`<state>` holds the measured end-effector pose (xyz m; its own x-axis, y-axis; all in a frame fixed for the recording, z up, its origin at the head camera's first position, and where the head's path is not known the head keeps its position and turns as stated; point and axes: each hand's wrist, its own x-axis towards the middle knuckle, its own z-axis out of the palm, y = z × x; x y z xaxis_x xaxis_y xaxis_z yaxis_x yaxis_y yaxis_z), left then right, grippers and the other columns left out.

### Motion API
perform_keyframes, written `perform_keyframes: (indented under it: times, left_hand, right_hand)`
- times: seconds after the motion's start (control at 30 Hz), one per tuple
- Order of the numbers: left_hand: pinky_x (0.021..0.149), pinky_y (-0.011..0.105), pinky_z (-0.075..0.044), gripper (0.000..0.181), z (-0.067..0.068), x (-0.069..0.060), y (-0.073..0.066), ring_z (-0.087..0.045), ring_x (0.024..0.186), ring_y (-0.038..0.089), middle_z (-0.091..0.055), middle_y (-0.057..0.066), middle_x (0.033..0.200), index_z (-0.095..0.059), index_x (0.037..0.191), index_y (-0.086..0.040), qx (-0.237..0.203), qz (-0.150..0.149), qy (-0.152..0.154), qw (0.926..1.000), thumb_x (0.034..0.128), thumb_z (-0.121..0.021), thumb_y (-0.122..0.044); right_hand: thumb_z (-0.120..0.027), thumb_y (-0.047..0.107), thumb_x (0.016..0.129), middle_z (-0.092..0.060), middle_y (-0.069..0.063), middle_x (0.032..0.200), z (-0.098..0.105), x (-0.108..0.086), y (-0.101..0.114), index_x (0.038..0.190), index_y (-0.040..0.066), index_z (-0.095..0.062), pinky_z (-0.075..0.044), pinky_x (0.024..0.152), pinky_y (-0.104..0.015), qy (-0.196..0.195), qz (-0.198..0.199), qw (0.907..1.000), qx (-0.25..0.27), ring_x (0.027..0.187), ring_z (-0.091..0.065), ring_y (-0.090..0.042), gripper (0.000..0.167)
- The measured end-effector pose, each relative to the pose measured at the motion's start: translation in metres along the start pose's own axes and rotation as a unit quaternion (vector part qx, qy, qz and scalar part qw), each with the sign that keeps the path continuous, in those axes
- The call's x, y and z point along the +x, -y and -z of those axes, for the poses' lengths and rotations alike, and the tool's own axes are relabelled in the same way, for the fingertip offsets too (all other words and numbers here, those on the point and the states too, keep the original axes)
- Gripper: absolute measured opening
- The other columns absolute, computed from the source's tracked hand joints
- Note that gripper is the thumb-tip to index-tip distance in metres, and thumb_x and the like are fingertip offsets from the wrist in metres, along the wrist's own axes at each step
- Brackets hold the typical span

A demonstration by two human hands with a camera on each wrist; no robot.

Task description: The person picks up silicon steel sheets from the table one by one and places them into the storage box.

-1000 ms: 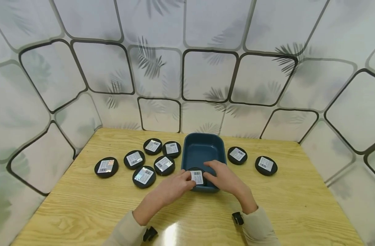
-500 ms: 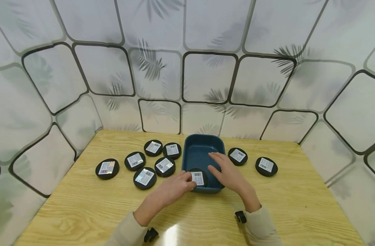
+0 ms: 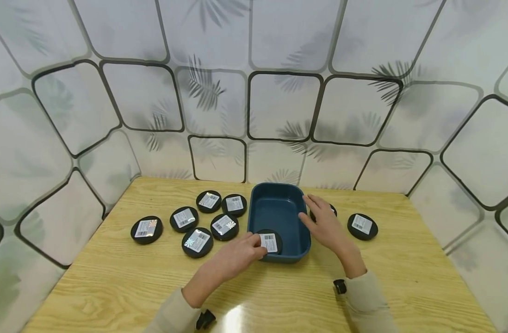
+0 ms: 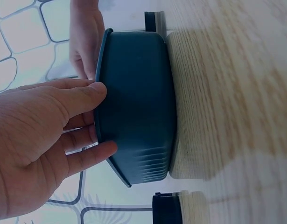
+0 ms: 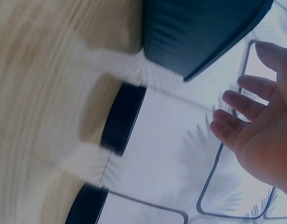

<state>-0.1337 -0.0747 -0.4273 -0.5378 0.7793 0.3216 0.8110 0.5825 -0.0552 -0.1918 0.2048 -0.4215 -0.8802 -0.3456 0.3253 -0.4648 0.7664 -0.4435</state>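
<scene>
A dark blue plastic bin (image 3: 275, 213) stands on the table, with one black round disc (image 3: 271, 242) bearing a white barcode label lying in its near left corner. My left hand (image 3: 236, 255) is at that corner; in the left wrist view its thumb lies on the bin's outer wall (image 4: 138, 93) and fingers reach behind the rim, gripping it. My right hand (image 3: 330, 226) is over the bin's right side, fingers spread and holding nothing. It partly covers a labelled disc (image 3: 332, 209) on the table, which the right wrist view shows below the open palm.
Another black disc (image 3: 362, 226) lies farther right on the wooden table (image 3: 404, 277). Left of the bin are several more labelled discs, including one (image 3: 147, 230) set apart at the far left. A patterned white curtain (image 3: 283, 106) encloses the table's back and sides.
My right hand has left the disc inside the bin and moved right, over the rim towards the disc beside it. My left hand has stayed at the near left corner.
</scene>
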Motion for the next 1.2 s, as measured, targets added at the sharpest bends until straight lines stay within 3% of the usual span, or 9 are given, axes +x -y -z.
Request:
perform_keyframes:
  times: [0.3,0.8,1.2]
  left_hand:
    - [0.071,0.023,-0.049,0.008,-0.001,0.0,0.0,-0.055,0.084,0.014,-0.058,-0.002,0.09,-0.074,0.097,-0.022,0.001,0.001,0.0,1.0,0.0907,-0.069,-0.02]
    - [0.07,0.022,-0.048,0.006,0.0,0.0,-0.001,-0.055,0.082,0.014,-0.057,-0.002,0.089,-0.073,0.095,-0.022,0.008,-0.004,-0.004,1.0,0.0902,-0.069,-0.02]
    - [0.07,0.022,-0.048,0.006,0.002,-0.001,-0.001,-0.055,0.083,0.013,-0.058,-0.002,0.089,-0.072,0.095,-0.022,0.011,-0.004,-0.006,0.9999,0.0898,-0.069,-0.019]
  right_hand:
    - [-0.059,0.02,0.101,-0.031,-0.033,0.152,0.011,-0.004,-0.022,0.149,-0.004,-0.037,-0.03,0.109,-0.065,0.028,-0.048,0.9964,-0.064,0.139,-0.029,-0.052,0.059]
    - [-0.054,0.026,0.103,-0.02,-0.036,0.155,0.005,0.001,-0.049,0.153,-0.002,-0.03,-0.029,0.105,-0.069,0.075,-0.092,0.9908,-0.066,0.138,-0.024,-0.058,0.063]
    - [-0.054,0.03,0.102,-0.014,-0.037,0.156,0.001,0.005,-0.052,0.155,0.001,-0.027,-0.03,0.102,-0.072,0.126,-0.118,0.9825,-0.07,0.138,-0.019,-0.061,0.066]
